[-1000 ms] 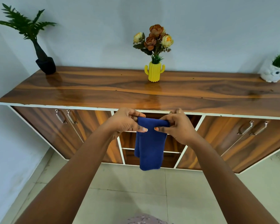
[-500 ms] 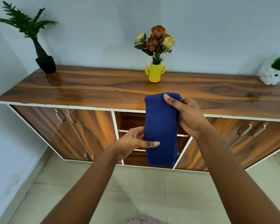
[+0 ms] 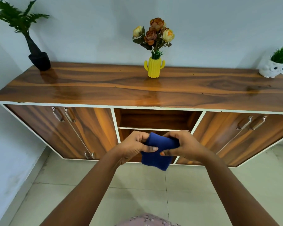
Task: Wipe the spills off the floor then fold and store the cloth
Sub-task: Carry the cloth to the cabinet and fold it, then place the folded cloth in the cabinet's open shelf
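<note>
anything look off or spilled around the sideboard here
Nothing stands out. The yellow vase, black plant pot and owl planter stand upright on the sideboard; no spill shows on the visible floor.

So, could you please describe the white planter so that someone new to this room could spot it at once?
Start at the long wooden sideboard against the wall and follow its top to the far right end. There stands the white planter, holding a green grassy tuft. Unlike the yellow cactus vase and the black pot, it is shaped like an owl with dark eyes.
</note>
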